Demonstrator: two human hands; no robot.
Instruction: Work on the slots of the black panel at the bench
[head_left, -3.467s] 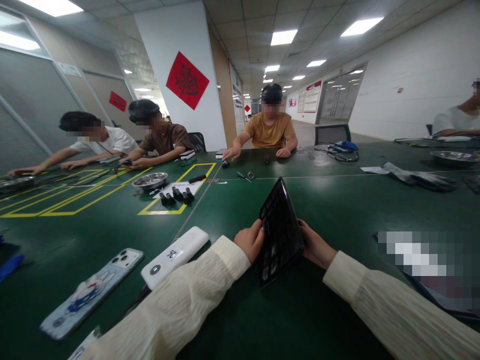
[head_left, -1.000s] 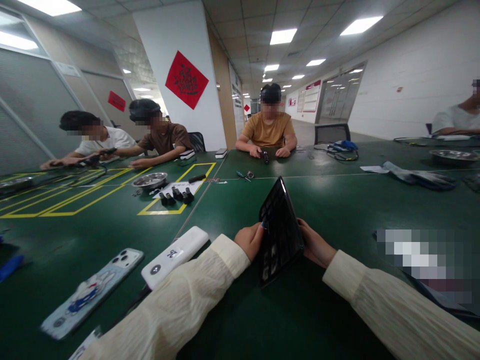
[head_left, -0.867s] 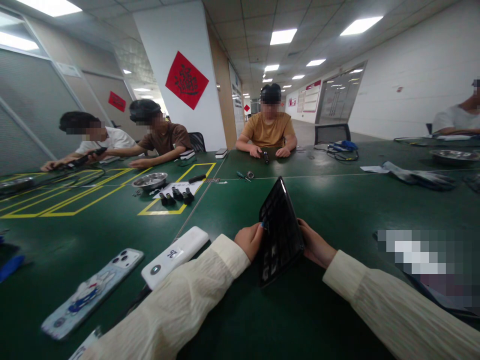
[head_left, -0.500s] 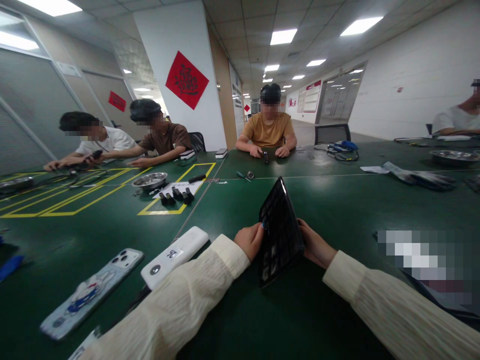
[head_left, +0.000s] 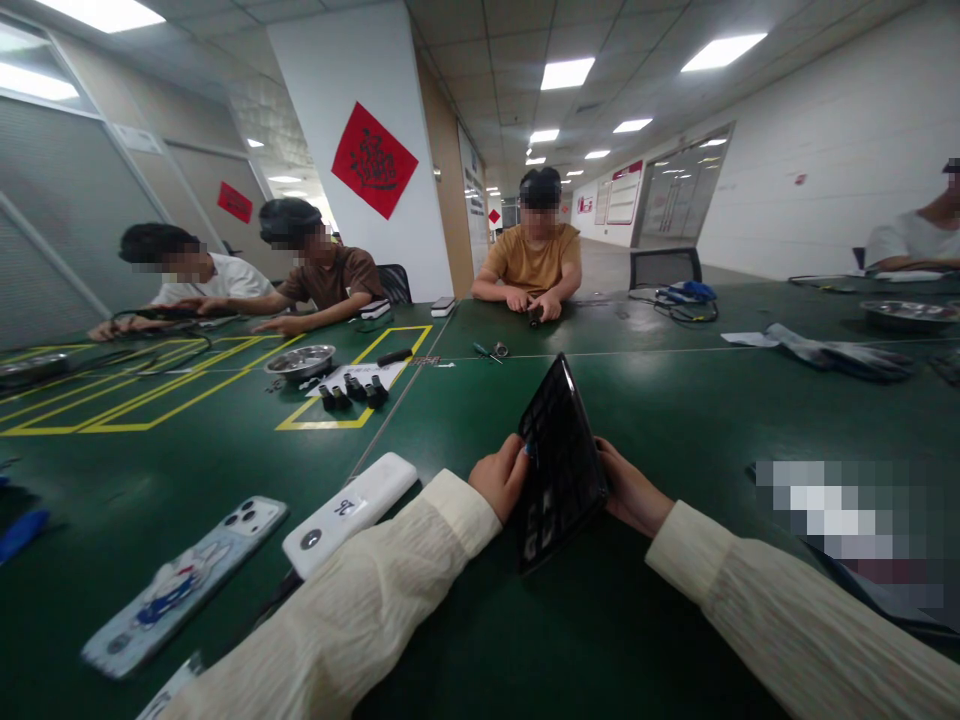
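A black flat device with a glossy gridded face (head_left: 561, 462) stands tilted on its lower edge on the green table (head_left: 675, 420) in front of me. My left hand (head_left: 500, 478) grips its left side, fingers curled round the edge. My right hand (head_left: 632, 491) holds the right side from behind, fingers partly hidden by the device. Both arms wear cream ribbed sleeves.
A white power bank (head_left: 349, 512) and a phone in a patterned case (head_left: 187, 581) lie at my left. Farther off are a metal bowl (head_left: 300, 361), small black parts (head_left: 352, 391) and yellow floor-tape lines. Several people work across the table. A blurred item lies at right (head_left: 847, 520).
My hands and the black device have stayed put. The person in the yellow shirt drew the reaching arm back and now holds a small object with both hands; the people at left shifted their tools.
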